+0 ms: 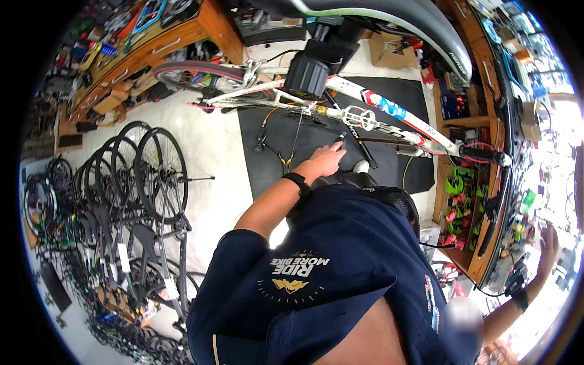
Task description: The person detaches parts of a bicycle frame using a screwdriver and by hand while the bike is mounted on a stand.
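A white road bicycle with red and blue markings (380, 104) hangs across the top middle, beside a black clamp (307, 76). Its black saddle (401, 21) looms large at the top. Below the frame, my left hand (327, 160) reaches forward with curled fingers. A small dark piece with a pale tip sticks out past them; its kind is too small to make out. The crank and a light pedal (359, 118) are just beyond that hand. Far to the right, my right hand (549, 243) is raised with fingers stretched, near the cluttered workbench (516, 237), apparently holding nothing.
A black mat (267, 143) lies on the pale floor under the bicycle. Several bicycles with black wheels (161, 173) stand in a row at the left. Wooden drawers (158, 52) are at the upper left. Wooden shelves (465, 121) and a cardboard box (389, 52) stand at the right and back.
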The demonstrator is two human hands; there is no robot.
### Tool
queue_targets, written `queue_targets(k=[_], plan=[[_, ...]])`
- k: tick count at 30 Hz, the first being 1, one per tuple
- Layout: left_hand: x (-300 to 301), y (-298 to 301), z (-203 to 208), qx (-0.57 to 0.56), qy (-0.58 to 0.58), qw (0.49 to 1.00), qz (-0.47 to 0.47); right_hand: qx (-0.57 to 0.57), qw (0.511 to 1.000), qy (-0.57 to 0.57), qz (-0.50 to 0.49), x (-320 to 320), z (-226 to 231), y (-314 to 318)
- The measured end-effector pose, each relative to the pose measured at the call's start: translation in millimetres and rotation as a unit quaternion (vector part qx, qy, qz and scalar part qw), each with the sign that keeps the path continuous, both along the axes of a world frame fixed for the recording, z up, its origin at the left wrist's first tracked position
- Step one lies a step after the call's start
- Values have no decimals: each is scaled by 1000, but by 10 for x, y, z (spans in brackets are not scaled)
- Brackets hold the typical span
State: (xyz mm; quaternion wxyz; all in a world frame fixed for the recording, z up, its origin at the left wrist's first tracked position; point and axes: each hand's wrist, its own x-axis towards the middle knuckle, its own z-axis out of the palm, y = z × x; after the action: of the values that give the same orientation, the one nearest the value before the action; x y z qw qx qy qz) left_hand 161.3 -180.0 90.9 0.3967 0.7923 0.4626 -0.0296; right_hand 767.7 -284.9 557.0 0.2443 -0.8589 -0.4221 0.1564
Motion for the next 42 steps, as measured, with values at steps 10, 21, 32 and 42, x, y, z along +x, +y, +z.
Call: queue_targets(k=[10, 21, 32, 42], plan=[[489, 152, -756, -52, -1, 994, -94, -164, 982, 14, 88, -481, -1258, -833], [167, -166, -602, 89, -1, 955, 284, -82, 990, -87, 70, -581, -2010, -510], [72, -303, -423, -81, -86, 979, 168, -59, 993, 2, 97, -562, -2121, -540], [-1235, 797, -597, 186, -39, 910, 367, -32, 992, -73, 101, -725, -2218, -606]])
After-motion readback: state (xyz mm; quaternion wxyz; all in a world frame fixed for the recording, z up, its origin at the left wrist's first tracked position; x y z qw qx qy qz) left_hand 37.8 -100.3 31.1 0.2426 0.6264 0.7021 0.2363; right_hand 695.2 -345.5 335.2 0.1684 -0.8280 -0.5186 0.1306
